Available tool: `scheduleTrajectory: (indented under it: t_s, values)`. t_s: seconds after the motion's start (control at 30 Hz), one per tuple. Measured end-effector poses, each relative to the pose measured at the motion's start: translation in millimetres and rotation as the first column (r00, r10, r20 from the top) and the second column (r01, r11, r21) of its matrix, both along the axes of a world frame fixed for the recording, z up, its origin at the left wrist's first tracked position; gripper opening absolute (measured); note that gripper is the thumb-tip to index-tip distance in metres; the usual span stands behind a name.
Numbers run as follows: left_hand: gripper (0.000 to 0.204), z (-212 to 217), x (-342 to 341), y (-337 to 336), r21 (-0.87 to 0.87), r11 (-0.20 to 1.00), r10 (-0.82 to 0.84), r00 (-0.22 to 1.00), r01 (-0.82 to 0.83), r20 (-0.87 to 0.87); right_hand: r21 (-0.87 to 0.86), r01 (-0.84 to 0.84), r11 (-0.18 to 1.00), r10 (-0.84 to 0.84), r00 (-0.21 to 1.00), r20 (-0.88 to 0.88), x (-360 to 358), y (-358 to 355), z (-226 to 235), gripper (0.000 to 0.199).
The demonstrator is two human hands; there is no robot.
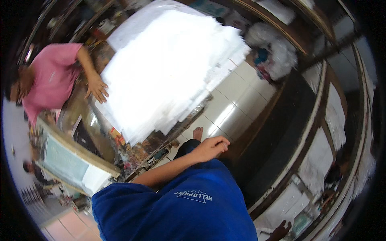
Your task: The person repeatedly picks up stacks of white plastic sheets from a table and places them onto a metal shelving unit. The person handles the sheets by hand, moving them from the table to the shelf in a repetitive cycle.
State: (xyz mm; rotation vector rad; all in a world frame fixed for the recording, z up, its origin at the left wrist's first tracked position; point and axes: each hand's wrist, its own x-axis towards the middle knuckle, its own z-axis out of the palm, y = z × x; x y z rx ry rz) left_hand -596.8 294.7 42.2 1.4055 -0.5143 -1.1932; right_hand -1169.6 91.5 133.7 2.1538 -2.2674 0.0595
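Note:
My left hand [212,148] reaches across in front of my blue shirt, fingers curled in loosely, with nothing visible in them. It hangs over the tiled floor, apart from the large pile of white sheets [169,72] on the table. At the lower edge on the right, my right hand [281,231] shows dark against pale sheets [287,203] on a rack. Its fingers are spread and nothing shows in them; its forearm is out of the picture. Across the table, a co-worker's hand [97,87] rests at the left edge of the pile.
The co-worker in a pink shirt [54,76] stands at the left. A framed screen [74,156] tilts beside the cluttered table edge. Right of me runs a long dark surface [277,128] beside racks with sheets. Clear plastic bags [277,52] lie beyond the tiled floor [229,108].

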Motion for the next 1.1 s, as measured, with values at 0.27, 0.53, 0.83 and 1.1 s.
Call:
scheduleTrajectory:
  t_s: [0.27, 0.53, 0.83, 1.1]
  values:
    - [0.017, 61, -8, 57, -0.097, 0.868, 0.454, 0.7, -0.486, 0.551, 0.197, -0.649, 0.734, 0.436, 0.674, 0.596, 316, -38, -5, 0.039]
    - [0.048, 48, 15, 141, -0.024, 0.615, 0.032, -0.006, -0.788, 0.999, 0.303, -0.921, 0.246, 0.484, 0.388, 0.784, 436, 25, -49, 0.034]
    - [0.043, 6, 61, 199, 0.301, 0.593, -0.23, 0.2, -0.747, 0.952, 0.371, -0.907, 0.201, 0.509, 0.42, 0.751, 434, 24, -52, 0.034]
    - [0.016, 13, 83, 205, 0.427, 0.562, -0.337, 0.275, -0.709, 0.9, 0.378, -0.901, 0.213, 0.51, 0.432, 0.744, 428, 21, -70, 0.034]
